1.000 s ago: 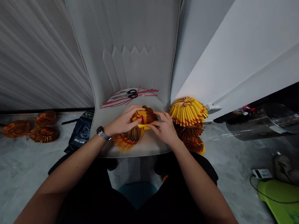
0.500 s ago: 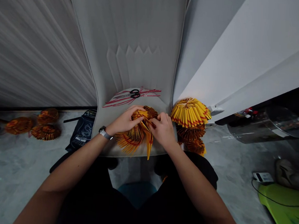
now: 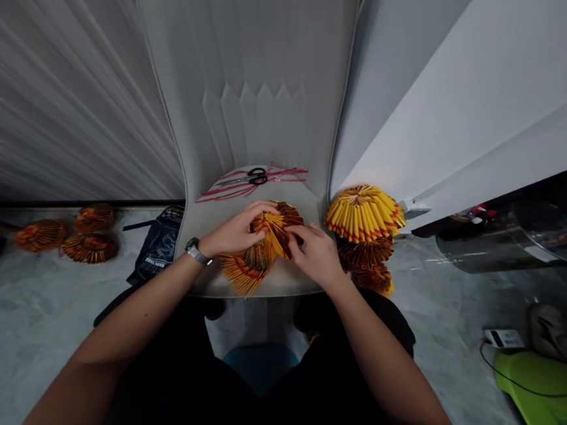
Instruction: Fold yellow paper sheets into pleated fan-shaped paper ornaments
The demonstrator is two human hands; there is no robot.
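A pleated yellow-and-red paper fan point(image 3: 245, 272) rests on the seat of a grey chair point(image 3: 199, 225), its folds fanned out partly in a ring. My left hand point(image 3: 242, 227) is closed on its upper left side, with the thumb over the pleats. On the other side, my right hand point(image 3: 312, 251) pinches the edge of the folds between thumb and fingers. Behind the fan on the seat lie black-handled scissors point(image 3: 255, 176) across several thin pink strips point(image 3: 289, 175).
Folded yellow paper pieces point(image 3: 366, 212) are stacked right of the chair. Several round pleated ones point(image 3: 89, 247) lie on the floor at left, near a dark printed bag point(image 3: 160, 245). A green plastic stool point(image 3: 538, 396) and a clear container point(image 3: 497, 236) stand at right.
A long fold that hung down toward me at the fan's front has been turned up to the right into the ring. My right hand has shifted slightly, while my left stays in place.
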